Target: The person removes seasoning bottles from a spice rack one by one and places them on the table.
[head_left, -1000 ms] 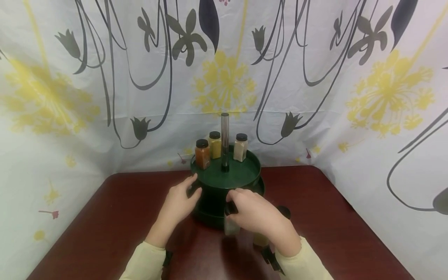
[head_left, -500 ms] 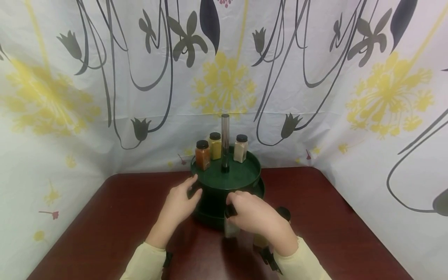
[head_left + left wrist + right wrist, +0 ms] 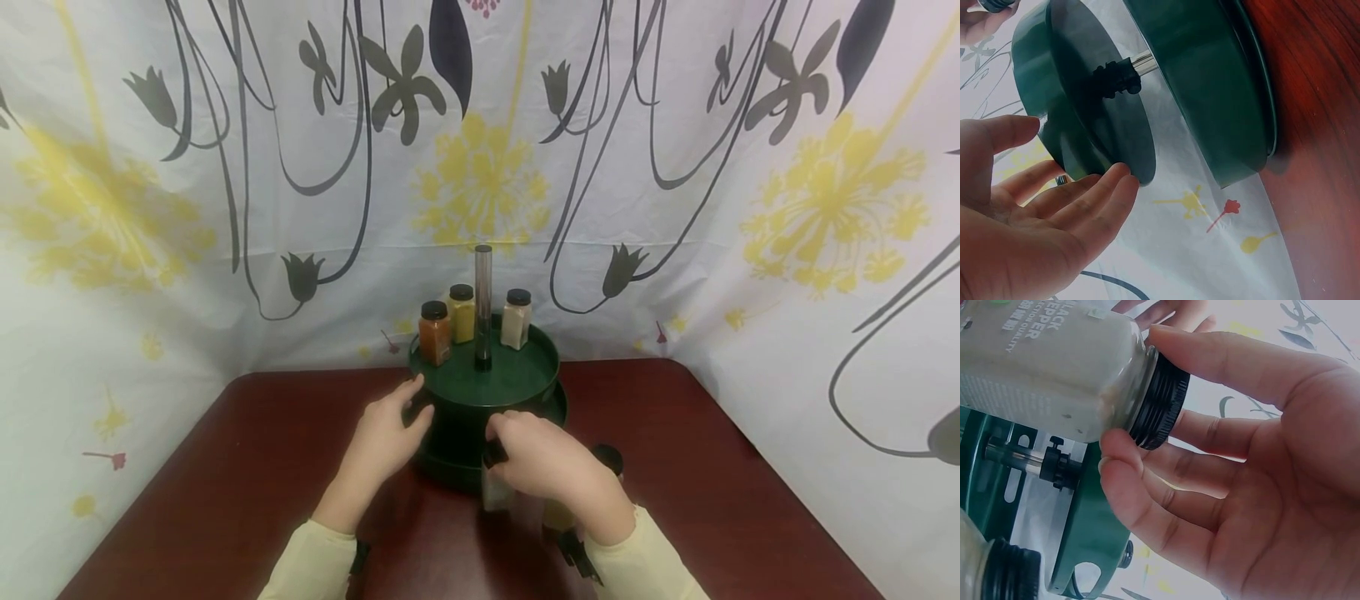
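My right hand pinches the black lid of a black pepper jar between thumb and fingers. In the head view that jar hangs upright in front of a green two-tier turntable rack. At the rack's left side is my left hand, its thumb and fingers apart around the upper tray's edge. The left wrist view shows the left hand's fingers nearly straight, with fingertips right at the green tray's wall. Another black-lidded jar stands beside the right wrist, partly hidden by it.
On the upper tray stand an orange spice jar, a yellow one and a pale one. A metal post rises from its middle. Patterned cloth surrounds the dark red table at the back and sides.
The right hand has come down very slightly with the pepper jar in its grip. The left hand keeps its place at the rack.
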`<state>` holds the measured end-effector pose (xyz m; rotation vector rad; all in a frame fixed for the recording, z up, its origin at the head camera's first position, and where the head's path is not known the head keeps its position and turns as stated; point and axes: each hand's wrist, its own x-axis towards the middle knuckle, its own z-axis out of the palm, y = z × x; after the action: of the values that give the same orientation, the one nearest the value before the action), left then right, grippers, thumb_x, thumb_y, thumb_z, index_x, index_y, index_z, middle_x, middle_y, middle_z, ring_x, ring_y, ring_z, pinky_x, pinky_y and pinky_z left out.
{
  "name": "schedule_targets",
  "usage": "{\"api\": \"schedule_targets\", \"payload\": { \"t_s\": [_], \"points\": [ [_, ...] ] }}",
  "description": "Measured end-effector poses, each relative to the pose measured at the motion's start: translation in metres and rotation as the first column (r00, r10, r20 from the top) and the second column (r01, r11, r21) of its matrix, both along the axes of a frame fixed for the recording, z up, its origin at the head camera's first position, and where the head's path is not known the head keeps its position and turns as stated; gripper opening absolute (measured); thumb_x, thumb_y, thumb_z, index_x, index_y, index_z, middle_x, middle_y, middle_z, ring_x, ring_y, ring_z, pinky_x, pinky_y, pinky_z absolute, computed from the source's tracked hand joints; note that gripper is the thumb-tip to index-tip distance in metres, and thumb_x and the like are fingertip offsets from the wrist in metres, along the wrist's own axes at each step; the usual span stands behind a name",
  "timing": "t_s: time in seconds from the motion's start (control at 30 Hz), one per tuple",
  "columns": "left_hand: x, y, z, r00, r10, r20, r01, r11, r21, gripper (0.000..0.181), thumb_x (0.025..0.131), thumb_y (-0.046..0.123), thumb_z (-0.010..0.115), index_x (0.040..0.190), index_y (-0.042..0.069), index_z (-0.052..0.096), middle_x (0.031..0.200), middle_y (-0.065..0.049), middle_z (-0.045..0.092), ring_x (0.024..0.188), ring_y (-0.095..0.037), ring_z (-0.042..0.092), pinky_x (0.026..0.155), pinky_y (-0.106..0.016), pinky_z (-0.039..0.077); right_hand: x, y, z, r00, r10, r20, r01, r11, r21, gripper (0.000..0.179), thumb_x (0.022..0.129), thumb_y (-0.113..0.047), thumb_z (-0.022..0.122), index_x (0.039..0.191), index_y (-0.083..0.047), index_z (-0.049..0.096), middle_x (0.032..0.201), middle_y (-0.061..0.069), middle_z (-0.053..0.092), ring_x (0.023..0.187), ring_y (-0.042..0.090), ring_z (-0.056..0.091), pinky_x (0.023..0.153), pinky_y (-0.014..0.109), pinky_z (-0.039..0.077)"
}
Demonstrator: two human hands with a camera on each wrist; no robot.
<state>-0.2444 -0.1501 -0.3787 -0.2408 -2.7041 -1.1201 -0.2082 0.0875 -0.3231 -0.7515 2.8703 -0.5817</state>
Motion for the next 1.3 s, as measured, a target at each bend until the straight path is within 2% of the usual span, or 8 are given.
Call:
{"api": "schedule_targets", "payload": {
  "t_s": [0.5,0.97,1.3],
  "points": [
    [0.001,0.003,0.002,1.000,0.005,-0.016,-0.005,1.000,-0.014,0.058,0.107,0.031,0.064,0.161,0.017,0.049,0.166,-0.018,0.046,0.140,-0.037,0.061,0.115,-0.060,0.050,-0.003,-0.001,-0.003,1.000,0.017,0.005,-0.017,1.000,0.009,0.031,0.086,-0.010,0.086,0.112,-0.004,0.073,0.108,0.008,0.074,0.095,0.020,0.069,0.080,0.043,0.059],
    [0.001,0.003,0.000,1.000,0.010,-0.026,-0.011,1.000,-0.017,0.058,0.107,0.031,0.065,0.161,0.018,0.049,0.166,-0.017,0.046,0.140,-0.036,0.062,0.113,-0.059,0.051,-0.004,-0.003,-0.008,1.000,0.021,0.013,-0.022,0.999,0.029,0.029,0.084,-0.008,0.086,0.110,-0.004,0.072,0.103,0.007,0.073,0.089,0.017,0.065,0.077,0.040,0.058],
    [0.002,0.003,0.000,0.999,0.010,-0.034,-0.011,1.000,-0.015,0.058,0.107,0.030,0.065,0.161,0.017,0.049,0.166,-0.018,0.047,0.138,-0.037,0.063,0.111,-0.059,0.053,-0.006,-0.004,-0.011,1.000,0.021,0.007,-0.021,0.999,0.050,0.028,0.084,-0.008,0.085,0.108,-0.005,0.072,0.103,0.006,0.073,0.091,0.018,0.067,0.079,0.041,0.059]
  ]
}}
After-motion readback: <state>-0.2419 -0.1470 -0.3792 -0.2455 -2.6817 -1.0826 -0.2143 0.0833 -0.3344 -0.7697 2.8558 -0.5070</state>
